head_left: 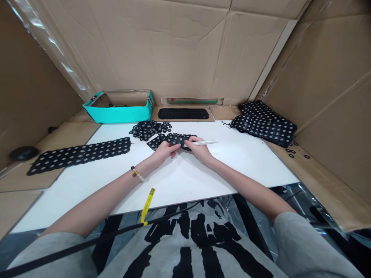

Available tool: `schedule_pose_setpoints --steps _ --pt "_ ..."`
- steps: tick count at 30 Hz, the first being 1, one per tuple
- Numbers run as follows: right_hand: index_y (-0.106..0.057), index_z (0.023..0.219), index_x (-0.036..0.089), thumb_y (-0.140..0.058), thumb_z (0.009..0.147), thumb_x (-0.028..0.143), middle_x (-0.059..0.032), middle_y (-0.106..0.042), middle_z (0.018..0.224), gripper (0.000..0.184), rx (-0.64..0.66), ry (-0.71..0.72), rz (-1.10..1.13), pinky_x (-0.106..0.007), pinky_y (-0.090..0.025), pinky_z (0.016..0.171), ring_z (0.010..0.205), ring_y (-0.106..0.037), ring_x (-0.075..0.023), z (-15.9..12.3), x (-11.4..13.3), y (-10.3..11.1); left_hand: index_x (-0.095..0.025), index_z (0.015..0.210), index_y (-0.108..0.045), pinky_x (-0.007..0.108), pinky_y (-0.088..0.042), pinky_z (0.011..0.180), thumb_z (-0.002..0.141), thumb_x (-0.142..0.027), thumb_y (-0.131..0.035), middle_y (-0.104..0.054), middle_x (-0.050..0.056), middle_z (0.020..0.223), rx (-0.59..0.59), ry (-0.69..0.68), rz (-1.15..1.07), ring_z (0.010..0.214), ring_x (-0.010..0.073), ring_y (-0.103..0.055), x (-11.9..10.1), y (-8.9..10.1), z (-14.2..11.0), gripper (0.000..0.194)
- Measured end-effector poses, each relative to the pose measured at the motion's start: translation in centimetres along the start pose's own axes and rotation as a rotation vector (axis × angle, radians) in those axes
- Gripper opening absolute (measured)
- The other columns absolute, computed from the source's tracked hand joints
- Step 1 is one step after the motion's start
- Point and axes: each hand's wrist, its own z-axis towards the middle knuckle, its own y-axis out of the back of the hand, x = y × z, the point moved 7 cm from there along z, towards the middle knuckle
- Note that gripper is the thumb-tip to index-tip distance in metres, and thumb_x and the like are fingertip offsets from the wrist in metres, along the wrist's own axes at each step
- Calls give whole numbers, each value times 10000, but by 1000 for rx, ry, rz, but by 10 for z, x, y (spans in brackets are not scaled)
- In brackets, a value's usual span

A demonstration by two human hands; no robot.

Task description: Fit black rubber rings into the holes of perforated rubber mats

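Observation:
My left hand (165, 151) and my right hand (197, 150) pinch a black perforated rubber piece (171, 139) on the white board (232, 170). A white pen-shaped tool (205, 143) sticks out of my right hand to the right. Just beyond my left hand lies a heap of black rubber rings (149, 130). Left of it stretches a long black sheet with rows of round holes (78, 155). A stack of similar sheets (263, 123) lies at the right end of the board.
A teal cardboard box (118, 112) stands at the back left, near a black perforated strip (183, 113) on cardboard. Loose rings (292, 150) lie on the right. Cardboard walls surround the bench. A yellow tag (149, 204) hangs on a black cord (87, 247) across my chest.

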Motion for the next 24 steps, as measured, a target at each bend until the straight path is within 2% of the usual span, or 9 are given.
schedule_pose_setpoints --steps 7,12,18,24 --pt "-450 596 215 -541 830 393 27 -478 587 308 -53 121 -109 -279 -336 618 633 -443 -149 -8 14 -2 -138 603 -585 236 -355 496 634 -338 -801 -524 -9 544 -16 14 -71 490 89 -454 -2 -2 -3 296" --pt "-441 587 221 -551 813 427 30 -461 571 326 -67 23 50 -270 -373 572 595 -449 -144 -7 7 -2 -139 611 -590 246 -351 485 646 -331 -789 -525 -2 541 -22 35 -72 477 97 -461 -4 -4 -4 279" --pt "-434 594 227 -554 808 429 29 -465 589 319 -62 -3 73 -275 -400 582 609 -467 -149 -8 4 -4 -152 559 -555 245 -272 445 645 -353 -791 -486 -13 513 -43 2 -36 449 84 -406 -4 -3 -5 322" --pt "-447 637 235 -503 862 383 13 -519 624 275 -52 121 -162 -301 -372 665 671 -482 -175 -10 8 -8 -149 541 -577 234 -292 471 667 -408 -791 -500 -1 513 -9 -14 -5 488 90 -413 1 -1 -3 359"
